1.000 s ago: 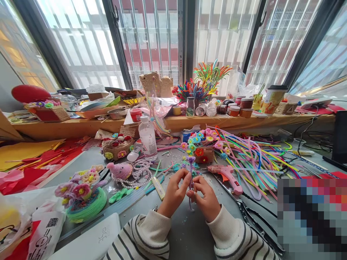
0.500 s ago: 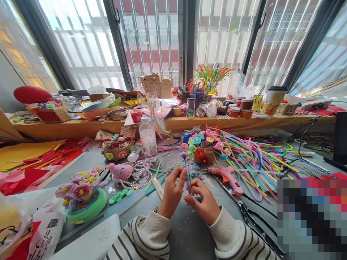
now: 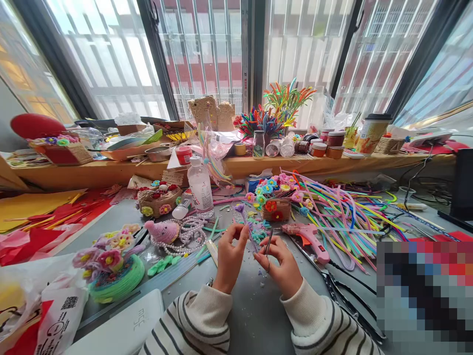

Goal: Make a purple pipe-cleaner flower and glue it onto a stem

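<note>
My left hand (image 3: 231, 256) pinches a purple pipe-cleaner flower (image 3: 240, 208) between thumb and fingertips. The flower's fuzzy stem slants down to the right, toward my other hand. In my right hand (image 3: 281, 265) is a small pair of metal scissors (image 3: 270, 240), its blades pointing up and partly hidden by the fingers. The scissors are close to the stem's lower end; I cannot tell whether they touch it. Small purple scraps (image 3: 260, 272) lie on the grey table below the hands.
On the right, a pink glue gun (image 3: 308, 239) lies before a heap of coloured pipe cleaners (image 3: 343, 222). Behind my hands stands a flower-covered basket (image 3: 275, 209). To the left are a plastic bottle (image 3: 199, 187), bead strings (image 3: 194, 231), a green flower pot (image 3: 118, 278) and a white power bank (image 3: 125, 325).
The flower has tilted and moved left with my left hand. My right hand has drawn away from it, and the scissors show more clearly. The stem's end no longer hangs below my hands.
</note>
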`<action>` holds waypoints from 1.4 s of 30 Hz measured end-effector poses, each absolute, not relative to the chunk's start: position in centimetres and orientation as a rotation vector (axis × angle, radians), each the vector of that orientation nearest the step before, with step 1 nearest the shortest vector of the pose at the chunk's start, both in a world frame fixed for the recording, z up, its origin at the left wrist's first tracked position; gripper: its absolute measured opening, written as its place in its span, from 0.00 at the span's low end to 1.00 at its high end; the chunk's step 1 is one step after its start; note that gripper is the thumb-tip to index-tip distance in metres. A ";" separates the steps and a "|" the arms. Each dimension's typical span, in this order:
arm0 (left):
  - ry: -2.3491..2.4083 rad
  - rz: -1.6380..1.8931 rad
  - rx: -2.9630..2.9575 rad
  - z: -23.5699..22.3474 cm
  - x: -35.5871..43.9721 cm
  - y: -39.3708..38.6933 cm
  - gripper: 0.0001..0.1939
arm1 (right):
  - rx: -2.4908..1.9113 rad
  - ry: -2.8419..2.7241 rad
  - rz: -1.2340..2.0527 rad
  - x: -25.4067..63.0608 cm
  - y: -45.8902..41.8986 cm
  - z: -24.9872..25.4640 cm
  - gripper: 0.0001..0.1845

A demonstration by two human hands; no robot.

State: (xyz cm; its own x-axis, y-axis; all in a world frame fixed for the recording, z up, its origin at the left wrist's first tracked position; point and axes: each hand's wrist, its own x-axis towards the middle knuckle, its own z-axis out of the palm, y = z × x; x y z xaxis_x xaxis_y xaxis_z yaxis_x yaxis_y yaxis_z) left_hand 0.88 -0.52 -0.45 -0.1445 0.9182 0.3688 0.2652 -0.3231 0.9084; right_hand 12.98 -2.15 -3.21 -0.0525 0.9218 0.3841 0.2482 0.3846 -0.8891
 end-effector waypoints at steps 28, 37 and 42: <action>1.142 1.315 1.672 -0.4 1.1 -0.9 0.14 | -1.016 -1.688 0.840 12.3 -2.2 -4.1 0.30; 1.233 1.258 1.849 -0.4 1.2 -1.2 0.13 | -0.997 -1.733 0.850 12.4 -2.4 -3.7 0.29; 1.241 1.246 1.903 -0.6 1.3 -1.2 0.13 | -1.008 -1.703 0.830 12.4 -2.4 -3.6 0.27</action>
